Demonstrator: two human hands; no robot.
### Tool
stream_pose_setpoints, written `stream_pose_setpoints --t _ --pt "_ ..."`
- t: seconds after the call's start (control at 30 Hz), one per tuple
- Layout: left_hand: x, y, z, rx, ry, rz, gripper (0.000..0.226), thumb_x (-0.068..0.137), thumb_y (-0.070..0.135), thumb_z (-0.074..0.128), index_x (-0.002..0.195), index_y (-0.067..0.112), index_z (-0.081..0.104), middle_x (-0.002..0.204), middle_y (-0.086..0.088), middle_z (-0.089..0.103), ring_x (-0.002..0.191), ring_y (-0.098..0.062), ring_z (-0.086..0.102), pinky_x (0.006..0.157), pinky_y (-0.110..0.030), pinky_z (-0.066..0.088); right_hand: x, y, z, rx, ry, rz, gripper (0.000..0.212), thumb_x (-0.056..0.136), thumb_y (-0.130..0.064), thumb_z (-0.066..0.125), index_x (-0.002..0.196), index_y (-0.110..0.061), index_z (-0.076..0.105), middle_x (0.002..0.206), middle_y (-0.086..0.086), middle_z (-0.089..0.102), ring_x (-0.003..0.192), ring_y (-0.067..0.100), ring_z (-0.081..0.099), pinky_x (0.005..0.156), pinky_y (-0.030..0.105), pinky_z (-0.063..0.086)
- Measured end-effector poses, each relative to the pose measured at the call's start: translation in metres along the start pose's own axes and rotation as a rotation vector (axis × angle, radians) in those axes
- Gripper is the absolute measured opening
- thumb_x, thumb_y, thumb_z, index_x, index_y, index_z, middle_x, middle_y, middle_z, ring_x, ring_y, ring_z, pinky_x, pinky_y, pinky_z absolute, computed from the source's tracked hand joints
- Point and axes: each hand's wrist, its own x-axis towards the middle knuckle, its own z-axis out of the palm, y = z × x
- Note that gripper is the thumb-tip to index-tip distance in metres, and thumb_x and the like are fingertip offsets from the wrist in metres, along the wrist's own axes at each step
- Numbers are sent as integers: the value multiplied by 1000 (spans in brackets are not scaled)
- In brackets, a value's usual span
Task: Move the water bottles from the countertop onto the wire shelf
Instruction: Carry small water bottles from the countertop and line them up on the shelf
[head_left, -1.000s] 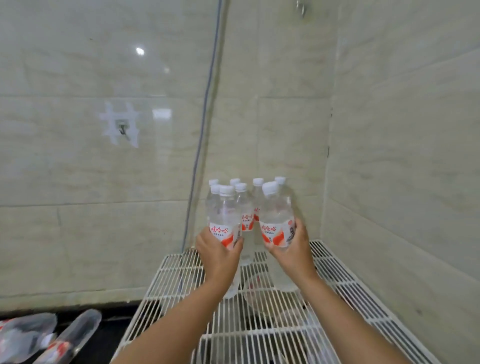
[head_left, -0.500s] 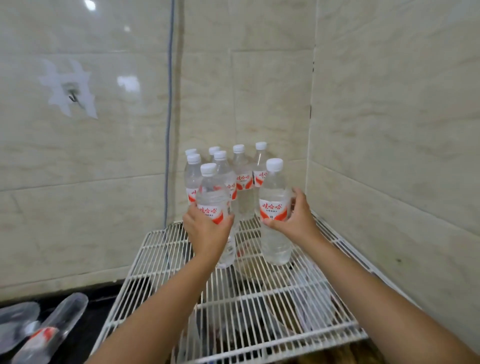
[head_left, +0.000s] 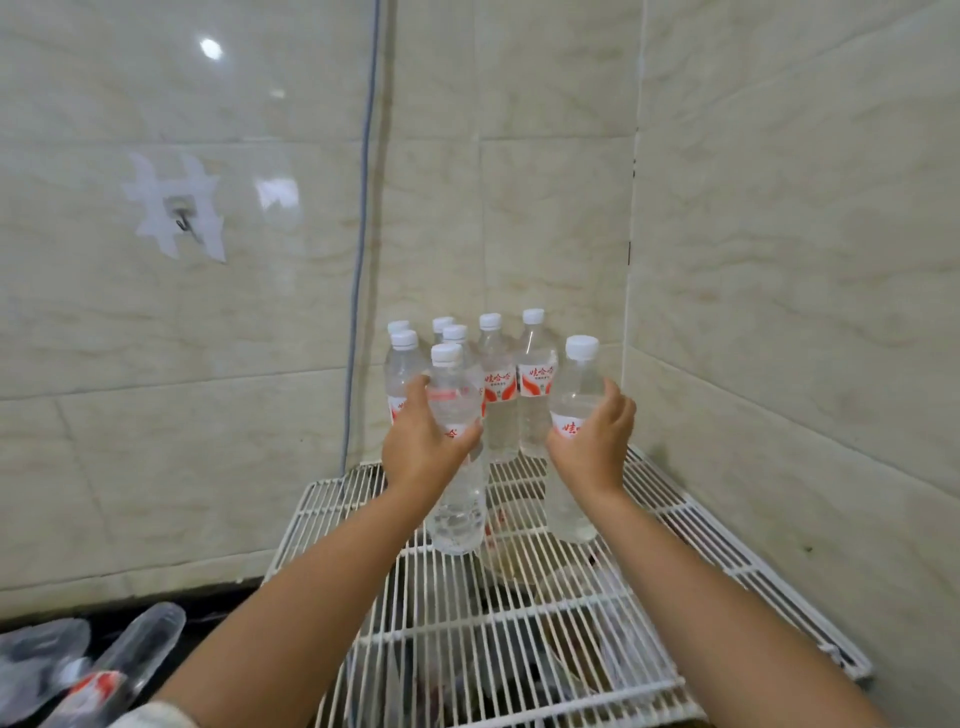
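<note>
I am looking down at a white wire shelf (head_left: 675, 525) set into the corner of a pale tiled wall (head_left: 779, 260). My left hand (head_left: 421, 441) grips a clear water bottle (head_left: 456, 499) around its middle, fingers (head_left: 415, 387) curled round the far side and thumb across the red and white label. This bottle stands upright, its long axis vertical, white cap pointing up, its base on the shelf wires. My right hand (head_left: 592, 441) grips a second bottle (head_left: 574, 395) the same way, fingers wrapped round the label. It too is upright with its cap on top and its base down at the shelf, just to the right of the first, with a gap between them.

Behind both, toward the corner, a cluster of bottles (head_left: 511, 384) stands upright on the shelf, packed close together, caps up, red labels facing me on two of them.

At the lower left, on the dark counter (head_left: 218, 608), more bottles (head_left: 124, 660) lie on their sides, long axes running diagonally from lower left to upper right; they are blurred, so I cannot tell which way their caps point.

A thin grey cable (head_left: 363, 208) runs down the wall left of the corner, and a small hook (head_left: 182, 221) sits in a patch of pale tape further left. Objects beneath the shelf show through the wires but are too dim to make out.
</note>
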Motion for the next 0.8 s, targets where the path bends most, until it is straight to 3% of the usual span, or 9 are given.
stream_pose_setpoints --t 0.07,0.13,0.33,0.47,0.63,0.73,0.8 --pt "6 9 8 11 -4 9 74 76 41 70 134 19 30 86 -4 62 73 -16 58 63 -30 45 10 9 -5 -7 -28 -20 79 74 -17 74 136 1 28 134 21 35 122 32 38 98 34 37" --pt "14 20 21 -5 -4 26 74 74 44 70 132 19 31 84 -4 62 77 -19 60 66 -32 49 22 19 -8 -2 -24 -29 79 71 -14 76 134 4 31 132 24 37 121 35 38 99 35 35" --pt "36 50 77 -32 -7 54 65 77 35 70 127 13 35 110 -7 59 97 -21 58 71 -27 45 52 43 -14 82 -62 35 84 68 -2 76 136 6 28 135 26 34 128 33 32 101 27 24" --pt "47 56 110 -31 22 -27 74 79 43 66 136 14 29 117 -12 51 105 -25 51 85 -35 48 69 53 -8 86 -166 4 83 70 -2 74 137 1 25 136 20 30 128 31 32 103 27 26" --pt "60 55 126 6 22 -118 75 83 36 63 140 12 20 124 -18 43 114 -28 42 94 -35 42 83 60 0 116 -214 20 85 70 -7 76 138 -4 25 135 16 31 126 26 34 94 21 29" --pt "54 52 127 58 -15 -76 80 84 32 64 144 17 12 129 -19 35 119 -29 37 96 -34 39 86 62 -4 92 -286 35 91 70 -12 77 141 -8 20 137 15 28 128 27 34 103 31 33" --pt "51 50 123 132 -24 32 79 86 27 62 145 20 11 140 -21 24 130 -32 27 105 -36 33 86 60 -7 37 -337 56 94 68 -16 79 141 -11 20 138 14 29 128 28 36 104 35 34"
